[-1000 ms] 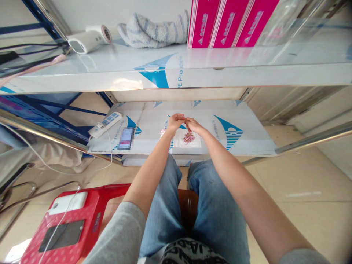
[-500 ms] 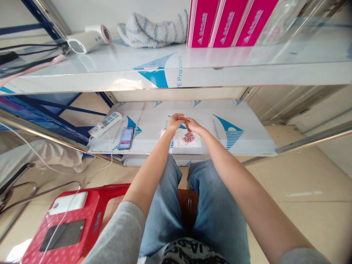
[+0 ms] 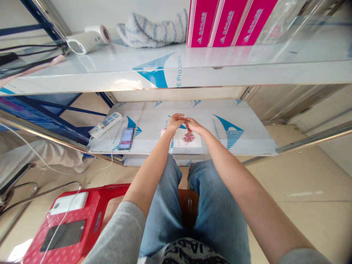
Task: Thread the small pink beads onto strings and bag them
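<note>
My left hand (image 3: 176,121) and my right hand (image 3: 192,125) meet fingertip to fingertip above the film-covered lower shelf (image 3: 255,135). The fingers of both look pinched together; whatever lies between them is too small to make out. Just below my right hand, a heap of small pink and gold beads (image 3: 189,137) rests on a clear plastic bag or sheet (image 3: 192,143). Partly hidden behind my left wrist is a small pinkish packet (image 3: 162,131).
Left on the lower shelf are a phone (image 3: 126,138) and a white power strip (image 3: 107,123). The upper shelf (image 3: 110,71) overhangs, bearing a hair dryer (image 3: 88,39), a striped towel (image 3: 156,31) and pink boxes (image 3: 228,24). A red stool (image 3: 93,205) holds a white device (image 3: 68,202) and a dark phone (image 3: 63,234).
</note>
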A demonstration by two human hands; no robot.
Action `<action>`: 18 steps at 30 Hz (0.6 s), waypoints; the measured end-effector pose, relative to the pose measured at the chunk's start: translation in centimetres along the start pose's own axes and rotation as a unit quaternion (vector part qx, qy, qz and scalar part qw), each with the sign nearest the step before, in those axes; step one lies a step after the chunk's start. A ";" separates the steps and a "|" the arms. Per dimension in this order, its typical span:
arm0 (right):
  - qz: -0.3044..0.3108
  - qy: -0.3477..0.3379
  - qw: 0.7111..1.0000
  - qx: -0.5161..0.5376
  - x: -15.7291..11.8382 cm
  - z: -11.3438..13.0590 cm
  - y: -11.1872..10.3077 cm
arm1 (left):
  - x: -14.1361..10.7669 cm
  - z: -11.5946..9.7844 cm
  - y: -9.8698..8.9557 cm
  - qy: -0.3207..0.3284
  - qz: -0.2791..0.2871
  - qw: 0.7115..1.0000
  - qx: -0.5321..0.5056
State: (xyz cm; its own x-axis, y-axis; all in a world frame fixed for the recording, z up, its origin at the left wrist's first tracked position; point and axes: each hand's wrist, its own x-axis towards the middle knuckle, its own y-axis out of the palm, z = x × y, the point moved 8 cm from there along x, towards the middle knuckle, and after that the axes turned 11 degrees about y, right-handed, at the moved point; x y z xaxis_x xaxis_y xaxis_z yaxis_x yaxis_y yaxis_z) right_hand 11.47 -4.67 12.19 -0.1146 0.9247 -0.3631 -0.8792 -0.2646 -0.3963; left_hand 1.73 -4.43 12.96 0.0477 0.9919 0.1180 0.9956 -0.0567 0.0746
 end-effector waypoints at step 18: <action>0.011 -0.007 1.000 0.005 0.3 -0.4 0.1 | 0.4 0.6 -0.2 0.004 0.000 1.000 -0.003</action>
State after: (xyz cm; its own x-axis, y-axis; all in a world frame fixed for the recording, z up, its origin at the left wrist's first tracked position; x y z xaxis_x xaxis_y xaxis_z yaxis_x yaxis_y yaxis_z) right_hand 11.53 -4.56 11.68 -0.1407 0.9226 -0.3593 -0.8813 -0.2820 -0.3791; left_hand 1.63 -3.95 12.45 0.0464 0.9909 0.1266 0.9951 -0.0569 0.0810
